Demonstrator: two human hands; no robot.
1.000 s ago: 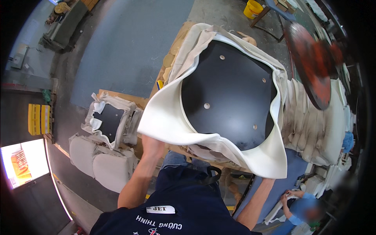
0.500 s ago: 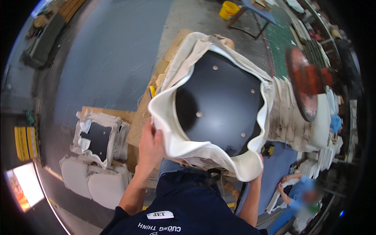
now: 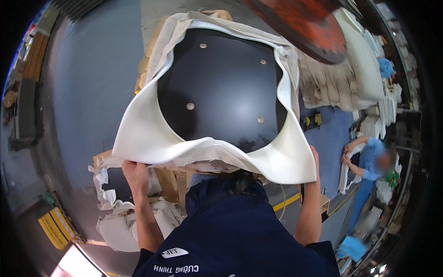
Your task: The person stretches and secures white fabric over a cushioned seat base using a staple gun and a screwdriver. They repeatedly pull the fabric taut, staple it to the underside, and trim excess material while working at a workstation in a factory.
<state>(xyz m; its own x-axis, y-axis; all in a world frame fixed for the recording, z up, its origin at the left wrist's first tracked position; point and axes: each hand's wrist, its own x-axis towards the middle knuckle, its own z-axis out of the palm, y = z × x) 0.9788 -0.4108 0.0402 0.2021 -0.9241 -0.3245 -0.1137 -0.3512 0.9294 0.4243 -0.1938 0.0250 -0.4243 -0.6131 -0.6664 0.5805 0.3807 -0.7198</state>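
Note:
In front of me lies a seat-like piece with a smooth black panel (image 3: 226,92) that has several small round holes. White foam (image 3: 143,127) wraps up around the panel's edges, and beige fabric (image 3: 161,39) shows outside it. My left hand (image 3: 135,174) grips the foam's near left corner, its fingertips partly hidden beneath. At the near right corner my right hand (image 3: 314,162) is closed on the foam, mostly hidden behind it. Between the hands the near foam edge is stretched into two wide flaps, dipping over the panel.
A red, worn disc-shaped fixture (image 3: 304,32) hangs over the far right. Covered cushions (image 3: 332,78) are stacked to the right. Another black panel in white fabric (image 3: 115,182) and pale cushions (image 3: 124,228) sit at lower left. A co-worker in blue (image 3: 371,157) handles a similar piece at right.
My hands have spread apart, pulling the near foam corners outward and toward me. The view has shifted, and the red fixture now appears higher up.

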